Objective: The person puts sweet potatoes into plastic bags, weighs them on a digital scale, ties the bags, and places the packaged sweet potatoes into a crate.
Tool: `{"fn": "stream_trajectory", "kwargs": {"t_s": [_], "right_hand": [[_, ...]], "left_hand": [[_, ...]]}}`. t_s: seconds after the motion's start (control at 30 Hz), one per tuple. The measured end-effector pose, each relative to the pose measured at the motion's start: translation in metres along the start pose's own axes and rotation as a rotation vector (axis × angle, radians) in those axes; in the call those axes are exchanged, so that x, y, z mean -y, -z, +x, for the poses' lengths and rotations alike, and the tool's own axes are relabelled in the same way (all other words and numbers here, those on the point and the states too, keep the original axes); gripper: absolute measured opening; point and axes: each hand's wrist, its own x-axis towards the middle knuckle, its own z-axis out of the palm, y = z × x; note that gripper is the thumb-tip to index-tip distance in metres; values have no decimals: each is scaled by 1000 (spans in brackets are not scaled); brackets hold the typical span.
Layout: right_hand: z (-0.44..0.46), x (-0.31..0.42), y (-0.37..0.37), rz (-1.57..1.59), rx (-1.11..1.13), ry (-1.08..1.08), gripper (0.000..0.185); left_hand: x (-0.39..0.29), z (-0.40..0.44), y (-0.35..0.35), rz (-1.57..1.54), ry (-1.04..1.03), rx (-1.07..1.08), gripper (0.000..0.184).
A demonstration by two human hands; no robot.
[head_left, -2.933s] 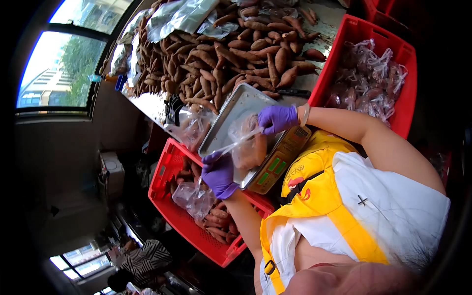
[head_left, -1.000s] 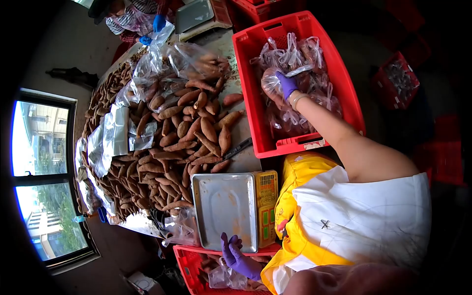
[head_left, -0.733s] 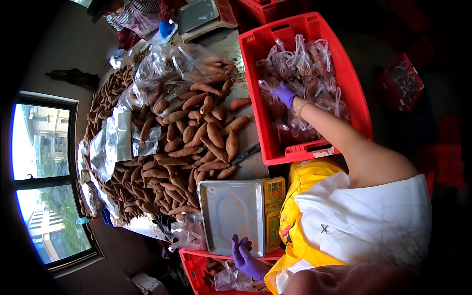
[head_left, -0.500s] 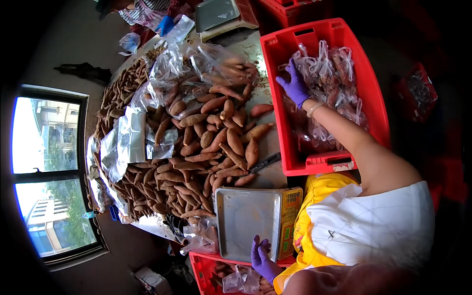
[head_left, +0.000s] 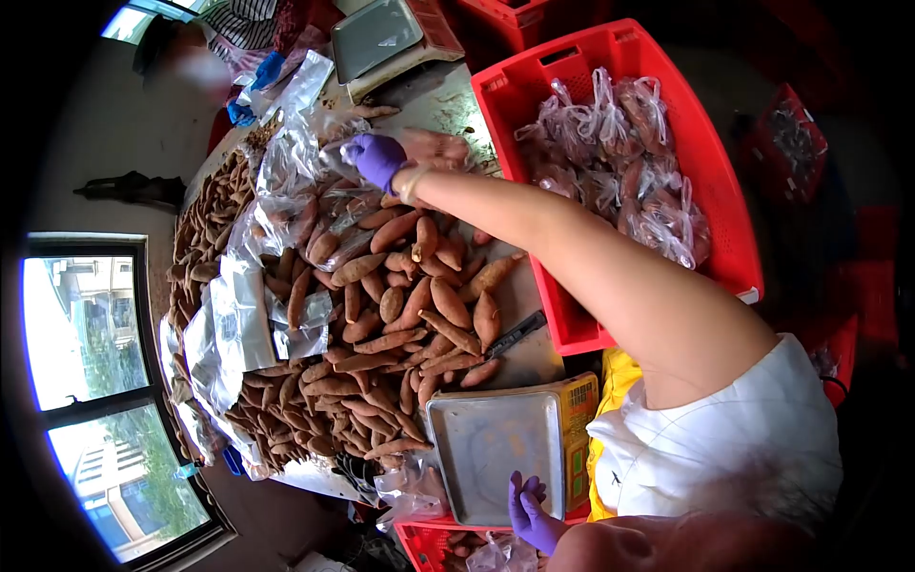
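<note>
My right hand (head_left: 374, 160), in a purple glove, reaches across the table over the heap of sweet potatoes (head_left: 381, 286). Its fingers are closed on a clear plastic bag (head_left: 335, 153); reddish sweet potatoes (head_left: 434, 148) beside the wrist look smeared by motion. Close to the body, my left hand (head_left: 534, 513), also purple-gloved, is half curled with fingers apart and nothing in it. It hovers by the near corner of a scale with a bare metal tray (head_left: 496, 448). A red crate (head_left: 729, 191) holds several tied bags of sweet potatoes (head_left: 620, 143).
Flat plastic bags (head_left: 238, 315) lie on the heap. A dark-handled tool (head_left: 515, 334) rests beside the scale. A second scale (head_left: 376, 38) stands near a co-worker's blue-gloved hand (head_left: 267, 71). Another red crate (head_left: 429, 543) with sweet potatoes sits below the tray.
My right hand has left the red crate, moved over the sweet potato heap, and closed on a plastic bag. The whole view has shifted. My left hand stays near the scale.
</note>
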Motion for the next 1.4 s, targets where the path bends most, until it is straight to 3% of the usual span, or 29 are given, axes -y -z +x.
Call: {"fn": "stream_trajectory", "kwargs": {"t_s": [0.07, 0.2, 0.27, 0.33, 0.4, 0.47, 0.5, 0.53, 0.63, 0.73, 0.8, 0.83, 0.87, 0.93, 0.97, 1.0, 1.13, 1.2, 1.23, 1.27, 1.33, 1.4], "right_hand": [[-37, 29, 25, 131, 116, 323, 20], [-99, 121, 88, 525, 320, 610, 20], [-145, 181, 138, 530, 497, 653, 22], [-185, 223, 166, 656, 915, 573, 21], [-214, 244, 173, 749, 1282, 413, 17], [-254, 256, 169, 967, 1398, 85, 17], [-271, 251, 149, 1176, 1530, 56, 21], [-286, 247, 147, 1021, 1547, 41, 25], [-334, 236, 126, 1067, 1669, -34, 26], [-368, 232, 121, 1115, 1756, -36, 27], [-386, 232, 122, 1089, 1786, -90, 27], [-395, 233, 124, 1055, 1754, 11, 27], [-411, 232, 118, 1039, 1778, -12, 29], [-442, 235, 132, 965, 1799, 231, 30], [-459, 236, 138, 828, 1863, 133, 32], [-471, 235, 139, 893, 1805, 221, 29], [-431, 238, 160, 1011, 1798, -12, 21], [-407, 217, 147, 920, 1805, -91, 22], [-399, 205, 144, 865, 1801, -133, 24], [-395, 193, 143, 833, 1801, -175, 27], [-391, 166, 146, 920, 1776, -154, 27], [-397, 132, 149, 929, 1722, -82, 25]], "left_hand": [[-5, -1, 0, -51, -11, -34, 30], [-21, 16, 11, 48, -139, -52, 31], [-31, 33, 20, 150, -388, -95, 36], [-40, 57, 19, 117, -655, -145, 55], [-68, 60, 10, 136, -699, -154, 77], [-73, 74, 8, 147, -676, -246, 71], [-81, 66, 5, 199, -693, -280, 70], [-81, 62, 9, 192, -695, -280, 67], [-54, 56, 38, 88, -640, -177, 59], [3, 57, 79, -27, -429, -40, 50], [37, 53, 94, -65, -346, -61, 45], [42, 40, 90, -132, -436, -192, 26], [40, 41, 84, -134, -430, -192, 26], [33, 47, 75, -117, -454, -201, 33], [29, 52, 73, -92, -495, -211, 38], [26, 57, 70, -63, -534, -227, 43], [43, 95, 63, 130, -784, -463, 70], [58, 98, 66, 93, -698, -591, 84], [47, 84, 60, -36, -517, -620, 98], [65, 91, 68, 113, -584, -694, 106], [71, 89, 69, 47, -638, -682, 108], [63, 84, 68, 136, -567, -626, 109]]}}
